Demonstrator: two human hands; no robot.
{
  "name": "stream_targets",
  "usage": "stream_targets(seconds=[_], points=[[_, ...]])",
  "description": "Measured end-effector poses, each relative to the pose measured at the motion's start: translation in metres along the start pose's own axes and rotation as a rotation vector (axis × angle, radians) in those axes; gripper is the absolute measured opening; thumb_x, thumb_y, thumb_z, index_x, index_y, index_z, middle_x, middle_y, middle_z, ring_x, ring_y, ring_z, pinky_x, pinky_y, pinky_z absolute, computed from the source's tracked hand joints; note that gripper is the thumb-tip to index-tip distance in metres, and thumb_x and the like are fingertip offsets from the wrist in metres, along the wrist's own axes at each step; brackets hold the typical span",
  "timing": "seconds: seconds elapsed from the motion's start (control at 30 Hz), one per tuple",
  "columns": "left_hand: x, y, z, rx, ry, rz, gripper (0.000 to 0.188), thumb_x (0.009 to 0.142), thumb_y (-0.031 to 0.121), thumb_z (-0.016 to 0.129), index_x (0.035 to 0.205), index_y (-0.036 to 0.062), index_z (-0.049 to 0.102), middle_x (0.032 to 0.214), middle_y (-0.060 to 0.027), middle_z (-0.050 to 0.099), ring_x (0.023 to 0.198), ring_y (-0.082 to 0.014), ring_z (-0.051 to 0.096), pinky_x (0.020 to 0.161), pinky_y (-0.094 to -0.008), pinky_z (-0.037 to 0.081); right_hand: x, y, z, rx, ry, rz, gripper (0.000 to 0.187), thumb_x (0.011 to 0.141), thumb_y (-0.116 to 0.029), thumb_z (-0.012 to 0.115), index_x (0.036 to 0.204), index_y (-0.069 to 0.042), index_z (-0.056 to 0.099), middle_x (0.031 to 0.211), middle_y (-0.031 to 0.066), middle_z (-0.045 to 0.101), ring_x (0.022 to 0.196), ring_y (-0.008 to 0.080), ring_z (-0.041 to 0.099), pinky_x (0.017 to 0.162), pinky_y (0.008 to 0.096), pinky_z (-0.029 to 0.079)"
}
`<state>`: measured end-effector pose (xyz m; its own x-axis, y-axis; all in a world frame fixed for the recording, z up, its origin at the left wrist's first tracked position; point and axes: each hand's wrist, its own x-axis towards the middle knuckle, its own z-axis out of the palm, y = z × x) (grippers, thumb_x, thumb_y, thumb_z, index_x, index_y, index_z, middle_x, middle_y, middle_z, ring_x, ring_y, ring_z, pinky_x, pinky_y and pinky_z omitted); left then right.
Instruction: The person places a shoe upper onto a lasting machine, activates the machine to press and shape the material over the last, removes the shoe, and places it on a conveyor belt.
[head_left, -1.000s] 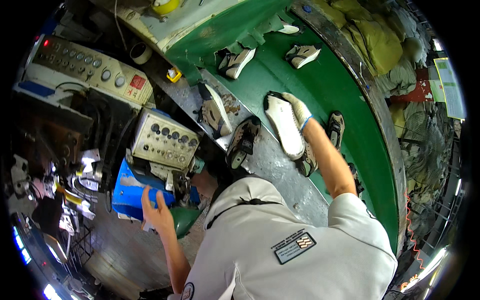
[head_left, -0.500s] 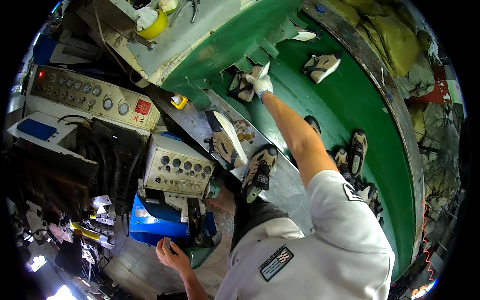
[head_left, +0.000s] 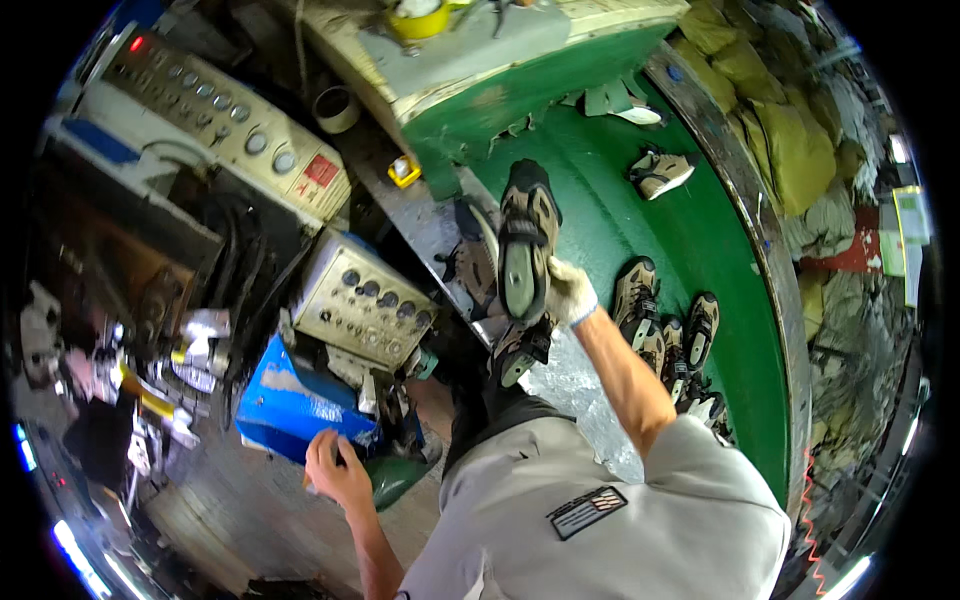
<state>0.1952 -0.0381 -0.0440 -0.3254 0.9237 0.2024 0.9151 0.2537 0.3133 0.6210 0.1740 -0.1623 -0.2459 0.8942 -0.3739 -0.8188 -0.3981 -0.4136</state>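
Observation:
A beige and black shoe [head_left: 530, 240] is raised over the metal ledge, its toe pointing away from me. My right hand [head_left: 572, 292], in a whitish glove, is closed on its right side near the heel. Beneath and beside it, two more shoes rest at the ledge: one on its side [head_left: 472, 255] to the left, another [head_left: 518, 352] nearer my body, partly covered. My bare left hand [head_left: 338, 470] is at the lower left, by the blue machine cover [head_left: 300, 405], with fingers curled. Something small and dark may be between them; I cannot make it out.
More shoes [head_left: 660, 320] stand on the green curved surface [head_left: 600, 190] at right; another [head_left: 660, 172] lies farther back. A control box with knobs [head_left: 362, 300] and a gauge panel [head_left: 230, 120] are at left. A yellow bowl [head_left: 418, 22] sits on the far top.
My right hand has come back toward me from the far green surface, bringing a shoe from there. My left hand stays low at left, slightly higher. The view has shifted.

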Motion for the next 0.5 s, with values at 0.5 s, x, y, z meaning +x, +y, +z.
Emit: stream_targets(seconds=[0.5], points=[[0.131,-0.063,-0.045,-1.653,-0.353,-0.507,0.021,0.092,0.011,0.071,0.109,-0.0013,0.071,0.098,-0.0072,0.073,0.082,-0.0163,0.071,0.073,-0.0296,0.059,-0.047,0.183,0.281,-0.333,-0.406,0.496,0.067,0.09,-0.023,0.071,0.146,0.004,0.046,0.134,0.0137,0.062,0.118,0.0213,0.061,0.104,0.0348,0.048]])
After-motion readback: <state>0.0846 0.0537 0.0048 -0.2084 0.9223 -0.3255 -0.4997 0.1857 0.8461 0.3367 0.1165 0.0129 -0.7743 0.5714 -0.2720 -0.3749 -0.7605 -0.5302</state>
